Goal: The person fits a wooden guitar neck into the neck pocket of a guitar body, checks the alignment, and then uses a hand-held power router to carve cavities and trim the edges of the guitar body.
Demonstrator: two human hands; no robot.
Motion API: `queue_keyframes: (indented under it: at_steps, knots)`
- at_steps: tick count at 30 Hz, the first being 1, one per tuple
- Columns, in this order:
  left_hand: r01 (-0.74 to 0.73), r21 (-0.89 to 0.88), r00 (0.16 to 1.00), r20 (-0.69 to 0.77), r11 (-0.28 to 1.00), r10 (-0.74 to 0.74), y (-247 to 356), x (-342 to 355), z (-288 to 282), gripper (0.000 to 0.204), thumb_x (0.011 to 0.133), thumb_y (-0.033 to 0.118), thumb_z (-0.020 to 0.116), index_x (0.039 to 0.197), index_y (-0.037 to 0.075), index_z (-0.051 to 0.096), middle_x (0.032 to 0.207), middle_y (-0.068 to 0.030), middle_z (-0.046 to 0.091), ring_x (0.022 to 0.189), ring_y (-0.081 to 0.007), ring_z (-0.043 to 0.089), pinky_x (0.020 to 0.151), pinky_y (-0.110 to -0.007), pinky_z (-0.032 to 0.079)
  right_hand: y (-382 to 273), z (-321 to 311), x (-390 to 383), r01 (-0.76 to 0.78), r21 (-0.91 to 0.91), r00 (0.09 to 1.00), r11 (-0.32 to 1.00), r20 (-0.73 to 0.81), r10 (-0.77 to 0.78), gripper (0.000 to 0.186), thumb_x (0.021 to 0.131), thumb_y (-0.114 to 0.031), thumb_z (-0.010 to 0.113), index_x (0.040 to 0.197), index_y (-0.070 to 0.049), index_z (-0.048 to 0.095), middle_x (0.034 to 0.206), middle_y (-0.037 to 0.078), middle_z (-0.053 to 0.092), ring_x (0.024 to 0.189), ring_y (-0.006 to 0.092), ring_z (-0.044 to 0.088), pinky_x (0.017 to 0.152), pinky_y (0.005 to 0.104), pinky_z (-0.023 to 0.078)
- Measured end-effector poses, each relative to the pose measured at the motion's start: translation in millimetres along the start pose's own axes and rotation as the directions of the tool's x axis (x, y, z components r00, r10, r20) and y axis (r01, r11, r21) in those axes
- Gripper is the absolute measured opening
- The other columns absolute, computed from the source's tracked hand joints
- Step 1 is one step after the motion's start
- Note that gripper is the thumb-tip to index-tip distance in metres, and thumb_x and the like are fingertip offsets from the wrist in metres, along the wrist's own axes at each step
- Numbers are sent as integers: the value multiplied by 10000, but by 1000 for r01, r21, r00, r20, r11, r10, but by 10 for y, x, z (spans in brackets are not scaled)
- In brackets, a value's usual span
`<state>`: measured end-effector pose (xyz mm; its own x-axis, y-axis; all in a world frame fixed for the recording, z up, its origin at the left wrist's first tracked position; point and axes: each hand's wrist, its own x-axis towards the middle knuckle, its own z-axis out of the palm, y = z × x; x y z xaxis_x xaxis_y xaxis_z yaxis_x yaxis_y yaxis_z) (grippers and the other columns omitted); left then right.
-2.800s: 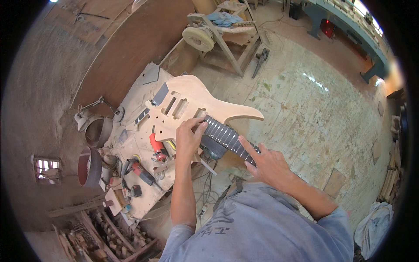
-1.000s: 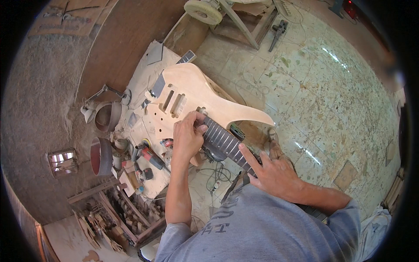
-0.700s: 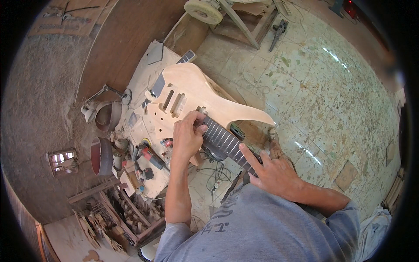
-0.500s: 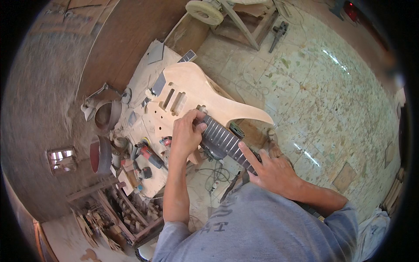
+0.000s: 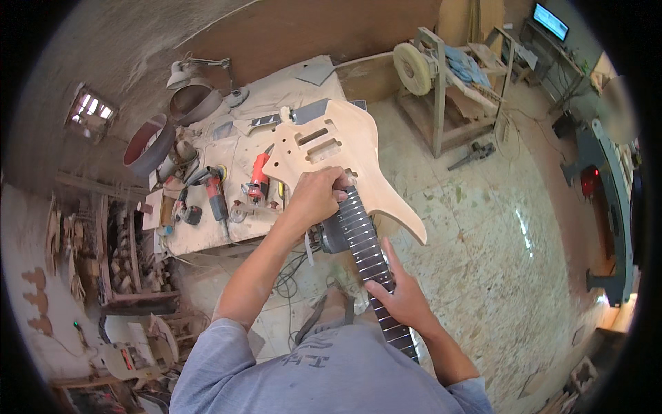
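Observation:
A pale wooden guitar body (image 5: 355,145) with routed cavities rests over the bench edge (image 5: 207,241), its horn pointing toward the lower right. A dark fretted neck (image 5: 358,231) runs from its pocket toward my shirt. My left hand (image 5: 314,196) grips the neck's upper end at the pocket, fingers bent over it. My right hand (image 5: 403,297) holds the neck lower down, thumb across the fretboard and index finger stretched along the far side. Left of the body lie a red router (image 5: 258,176), a red-and-dark sander (image 5: 214,196) and a cordless tool (image 5: 189,212).
A desk lamp (image 5: 178,76) and large sanding drums (image 5: 145,145) stand at the bench's left. A wooden stand with a round wheel (image 5: 412,69) is beyond the bench. Cables (image 5: 286,276) lie beneath. A metal machine (image 5: 607,207) is far right, wood scraps (image 5: 127,255) lower left.
My view has swung round, so the bench sits more upright. The neck now points more steeply down, and my right hand has moved lower with it, its thumb now across the frets.

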<state>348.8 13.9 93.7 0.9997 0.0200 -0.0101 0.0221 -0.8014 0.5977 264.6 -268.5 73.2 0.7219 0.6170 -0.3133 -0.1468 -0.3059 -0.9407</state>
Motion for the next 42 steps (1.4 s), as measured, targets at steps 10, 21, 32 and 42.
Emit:
queue_keyframes:
  at_steps: [10, 21, 32, 42]
  knots:
    - [10, 88, 883, -468, 996, 32, 74, -388, 298, 308, 856, 115, 828, 1085, 37, 638, 1082, -158, 632, 1107, -378, 608, 919, -485, 499, 481, -223, -1322, -213, 390, 969, 896, 202, 143, 728, 1014, -228, 707, 1620, 12, 383, 1111, 70, 733, 886, 120, 694, 831, 300, 578]
    - [24, -212, 574, -797, 977, -187, 594, -2131, 1262, 173, 973, 130, 704, 1097, 16, 664, 1025, -127, 646, 912, -264, 682, 839, -384, 547, 1043, -504, -1610, -114, 376, 947, 920, 320, -14, 687, 1059, -263, 664, 1622, 9, 381, 1217, 84, 694, 1041, 140, 668, 912, 317, 571]
    - [171, -574, 642, -552, 801, -532, 907, -3924, 3166, 273, 1006, 242, 706, 1141, 7, 673, 1044, -117, 734, 807, -198, 731, 731, -337, 567, 1436, -388, -1468, -13, 683, 856, 730, 385, -346, 555, 1109, -318, 536, 1512, 59, 473, 1296, 177, 708, 1068, 207, 732, 900, 322, 602]
    - [163, -622, 666, -504, 766, -550, 742, -4464, 3840, 329, 1071, 272, 641, 1219, -21, 634, 1099, -125, 705, 804, -190, 737, 696, -315, 598, 1531, -382, -1722, -17, 707, 832, 707, 402, -382, 392, 1120, -283, 518, 1339, 36, 582, 1262, 193, 711, 1117, 263, 724, 934, 368, 604]
